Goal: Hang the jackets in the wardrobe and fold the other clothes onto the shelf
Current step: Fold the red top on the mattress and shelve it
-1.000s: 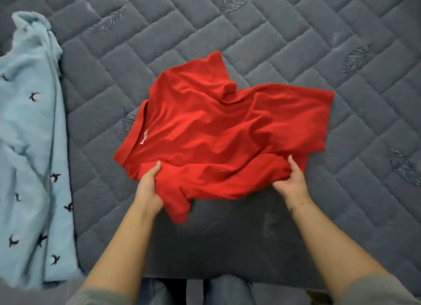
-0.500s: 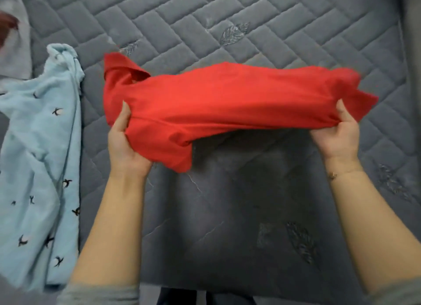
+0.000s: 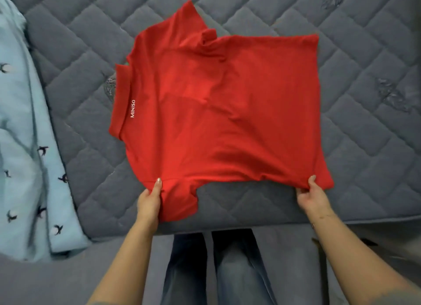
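Observation:
A red T-shirt lies spread flat on the grey quilted mattress, collar to the left with a small white logo beside it. One sleeve points away from me, the other hangs toward me near the mattress edge. My left hand pinches the shirt's near edge by that sleeve. My right hand grips the near right corner at the hem.
A light blue fleece garment with small dark bird prints lies along the left of the mattress, hanging over its front edge. My legs in blue jeans stand against the mattress front. The grey floor shows at the bottom.
The shirt was lifted and stretched in the air between both hands half a second ago. Now it lies flat and smooth on the mattress, both hands still holding its near edge.

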`<action>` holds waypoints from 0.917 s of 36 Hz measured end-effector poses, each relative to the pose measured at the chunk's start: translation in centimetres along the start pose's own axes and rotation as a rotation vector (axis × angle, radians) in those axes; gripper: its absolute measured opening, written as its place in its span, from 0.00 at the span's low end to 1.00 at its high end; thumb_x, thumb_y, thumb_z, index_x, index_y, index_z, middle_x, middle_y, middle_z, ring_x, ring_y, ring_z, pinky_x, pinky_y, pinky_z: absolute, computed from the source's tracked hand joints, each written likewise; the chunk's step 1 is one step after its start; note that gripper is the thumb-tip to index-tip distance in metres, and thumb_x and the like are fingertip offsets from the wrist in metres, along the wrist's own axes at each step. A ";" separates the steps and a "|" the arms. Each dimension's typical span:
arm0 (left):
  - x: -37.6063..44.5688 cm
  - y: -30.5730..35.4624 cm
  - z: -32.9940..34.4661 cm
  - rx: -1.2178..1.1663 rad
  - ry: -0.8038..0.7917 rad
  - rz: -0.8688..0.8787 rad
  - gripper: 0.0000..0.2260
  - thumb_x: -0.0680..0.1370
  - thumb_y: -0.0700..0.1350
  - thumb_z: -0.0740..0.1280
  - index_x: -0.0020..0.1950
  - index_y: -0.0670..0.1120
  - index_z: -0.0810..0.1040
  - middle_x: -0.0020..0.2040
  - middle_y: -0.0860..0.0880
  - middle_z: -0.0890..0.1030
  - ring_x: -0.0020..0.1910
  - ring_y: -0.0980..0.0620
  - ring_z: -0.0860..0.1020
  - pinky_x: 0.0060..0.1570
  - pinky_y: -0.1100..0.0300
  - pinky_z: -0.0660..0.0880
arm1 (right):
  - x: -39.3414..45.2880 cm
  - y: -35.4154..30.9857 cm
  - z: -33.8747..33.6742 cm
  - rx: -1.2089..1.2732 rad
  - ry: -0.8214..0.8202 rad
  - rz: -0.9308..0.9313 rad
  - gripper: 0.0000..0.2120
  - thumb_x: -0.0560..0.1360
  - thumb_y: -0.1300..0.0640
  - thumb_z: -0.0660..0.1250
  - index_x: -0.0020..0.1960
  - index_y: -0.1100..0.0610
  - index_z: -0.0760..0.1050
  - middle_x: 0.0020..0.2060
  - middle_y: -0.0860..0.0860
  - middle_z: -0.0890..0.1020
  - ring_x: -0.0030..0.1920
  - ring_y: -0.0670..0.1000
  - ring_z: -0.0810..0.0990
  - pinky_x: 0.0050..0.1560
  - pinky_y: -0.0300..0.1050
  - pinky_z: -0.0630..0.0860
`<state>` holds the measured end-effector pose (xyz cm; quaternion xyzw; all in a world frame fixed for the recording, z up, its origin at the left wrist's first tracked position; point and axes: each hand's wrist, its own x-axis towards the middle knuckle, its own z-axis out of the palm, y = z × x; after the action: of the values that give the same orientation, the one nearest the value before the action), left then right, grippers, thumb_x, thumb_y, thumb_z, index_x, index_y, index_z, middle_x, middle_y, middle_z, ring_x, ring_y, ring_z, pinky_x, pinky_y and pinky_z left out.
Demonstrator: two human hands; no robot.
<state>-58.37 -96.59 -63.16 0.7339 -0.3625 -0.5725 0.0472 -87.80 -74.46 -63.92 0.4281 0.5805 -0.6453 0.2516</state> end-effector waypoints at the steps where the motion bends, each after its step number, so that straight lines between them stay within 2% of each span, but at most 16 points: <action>1: -0.1 0.0 -0.2 -0.011 -0.001 0.012 0.10 0.80 0.51 0.65 0.42 0.47 0.77 0.47 0.47 0.81 0.49 0.49 0.78 0.54 0.56 0.72 | -0.1 0.1 -0.4 -0.012 0.010 -0.012 0.13 0.81 0.56 0.61 0.65 0.51 0.70 0.69 0.50 0.74 0.60 0.48 0.78 0.56 0.44 0.75; 3: -0.4 0.3 -0.8 0.008 -0.001 0.036 0.10 0.79 0.51 0.66 0.42 0.46 0.77 0.44 0.49 0.81 0.47 0.50 0.78 0.51 0.56 0.72 | -0.3 0.0 -0.8 -0.037 0.027 -0.022 0.04 0.81 0.56 0.62 0.55 0.51 0.72 0.63 0.51 0.77 0.60 0.50 0.78 0.48 0.43 0.80; 5: -0.8 0.8 -1.2 0.005 -0.015 0.028 0.10 0.79 0.51 0.66 0.45 0.46 0.78 0.46 0.48 0.82 0.45 0.52 0.78 0.50 0.57 0.72 | -0.4 -0.2 -1.0 -0.061 0.035 -0.044 0.03 0.81 0.56 0.61 0.49 0.50 0.71 0.51 0.49 0.79 0.49 0.48 0.79 0.36 0.41 0.81; 6: -0.9 1.1 -1.4 -0.008 -0.036 0.005 0.09 0.79 0.51 0.66 0.47 0.46 0.79 0.48 0.47 0.82 0.46 0.52 0.79 0.52 0.56 0.73 | -0.5 -0.3 -1.0 -0.085 0.031 -0.059 0.04 0.82 0.55 0.61 0.48 0.49 0.71 0.47 0.48 0.78 0.45 0.47 0.78 0.36 0.41 0.82; 9: -1.6 2.4 -2.0 -0.078 -0.088 -0.105 0.09 0.77 0.51 0.68 0.48 0.45 0.79 0.48 0.45 0.82 0.48 0.47 0.79 0.56 0.52 0.75 | -0.5 -1.0 -1.0 -0.166 0.017 -0.064 0.05 0.81 0.53 0.61 0.47 0.49 0.71 0.44 0.47 0.77 0.42 0.47 0.77 0.52 0.47 0.77; 11: -2.2 3.9 -2.4 -0.145 -0.131 -0.168 0.08 0.77 0.51 0.68 0.47 0.47 0.79 0.45 0.47 0.82 0.45 0.49 0.80 0.53 0.53 0.76 | -0.5 -1.7 -0.8 -0.177 0.012 -0.042 0.05 0.81 0.52 0.61 0.47 0.49 0.72 0.44 0.47 0.77 0.42 0.47 0.76 0.53 0.46 0.75; 13: -2.6 5.8 -2.5 -0.237 -0.199 -0.183 0.05 0.78 0.49 0.67 0.46 0.49 0.79 0.41 0.49 0.84 0.39 0.52 0.81 0.46 0.56 0.76 | -0.8 -2.6 0.0 -0.186 -0.008 -0.057 0.06 0.81 0.53 0.61 0.46 0.50 0.72 0.41 0.46 0.79 0.40 0.46 0.77 0.45 0.42 0.78; 15: -2.8 8.1 -2.2 -0.314 -0.251 -0.159 0.06 0.79 0.47 0.64 0.48 0.48 0.79 0.38 0.51 0.85 0.35 0.54 0.82 0.44 0.57 0.77 | -1.2 -3.7 1.3 -0.195 -0.033 -0.102 0.07 0.81 0.54 0.61 0.45 0.51 0.72 0.32 0.45 0.82 0.33 0.45 0.79 0.33 0.40 0.79; 17: -2.6 10.8 -1.4 -0.342 -0.278 -0.124 0.08 0.80 0.47 0.62 0.50 0.46 0.79 0.37 0.51 0.85 0.37 0.54 0.82 0.45 0.58 0.77 | -1.4 -5.1 2.8 -0.186 -0.066 -0.128 0.07 0.80 0.54 0.61 0.43 0.51 0.72 0.25 0.43 0.81 0.27 0.42 0.80 0.27 0.36 0.77; 19: -2.0 13.7 -0.4 -0.361 -0.287 -0.099 0.10 0.81 0.48 0.60 0.50 0.45 0.79 0.36 0.51 0.84 0.40 0.54 0.81 0.47 0.59 0.76 | -1.4 -6.6 4.6 -0.147 -0.114 -0.117 0.09 0.81 0.54 0.59 0.42 0.52 0.72 0.23 0.44 0.80 0.25 0.42 0.80 0.28 0.36 0.78; 21: -1.1 16.5 0.3 -0.478 -0.304 -0.084 0.12 0.82 0.48 0.58 0.48 0.45 0.78 0.35 0.51 0.83 0.38 0.54 0.81 0.45 0.60 0.78 | -1.1 -7.9 6.5 -0.093 -0.174 -0.080 0.10 0.81 0.53 0.58 0.43 0.54 0.71 0.24 0.46 0.81 0.27 0.43 0.81 0.31 0.36 0.79; 23: 0.0 18.5 0.6 -0.636 -0.329 -0.058 0.13 0.82 0.51 0.58 0.45 0.46 0.77 0.35 0.50 0.82 0.36 0.54 0.82 0.42 0.60 0.80 | -0.5 -8.8 8.2 -0.026 -0.260 -0.043 0.10 0.82 0.52 0.57 0.47 0.56 0.72 0.29 0.49 0.84 0.33 0.45 0.84 0.38 0.38 0.81; 25: 0.8 19.2 0.8 -0.677 -0.336 -0.048 0.14 0.82 0.53 0.57 0.49 0.45 0.75 0.43 0.46 0.83 0.43 0.50 0.83 0.47 0.55 0.80 | -0.1 -9.3 9.7 -0.005 -0.347 -0.024 0.12 0.82 0.50 0.57 0.52 0.58 0.72 0.39 0.53 0.86 0.42 0.49 0.86 0.45 0.41 0.82; 27: 1.7 18.3 0.9 -0.567 -0.252 -0.045 0.12 0.83 0.51 0.56 0.54 0.44 0.74 0.54 0.45 0.81 0.51 0.48 0.81 0.48 0.57 0.77 | 0.2 -9.1 10.5 -0.114 -0.355 -0.066 0.12 0.82 0.50 0.58 0.52 0.58 0.73 0.44 0.54 0.84 0.44 0.51 0.85 0.47 0.44 0.82; 31: 2.5 13.0 0.7 -0.376 0.070 -0.104 0.05 0.81 0.42 0.61 0.47 0.46 0.75 0.56 0.46 0.78 0.41 0.56 0.78 0.39 0.66 0.74 | 0.5 -6.1 9.3 -0.500 -0.189 -0.262 0.12 0.81 0.55 0.59 0.42 0.59 0.75 0.31 0.51 0.84 0.30 0.45 0.82 0.37 0.40 0.79; 33: 3.0 10.1 0.7 -0.392 0.096 -0.186 0.04 0.81 0.43 0.63 0.52 0.45 0.76 0.59 0.47 0.76 0.44 0.55 0.78 0.42 0.65 0.74 | 0.7 -4.1 7.9 -0.588 -0.168 -0.167 0.13 0.81 0.53 0.60 0.43 0.60 0.76 0.35 0.55 0.83 0.32 0.47 0.83 0.37 0.40 0.79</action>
<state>-63.56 -105.57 -60.92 0.7675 -0.1722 -0.5982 0.1531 -93.57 -81.11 -62.64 0.2329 0.7527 -0.5013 0.3577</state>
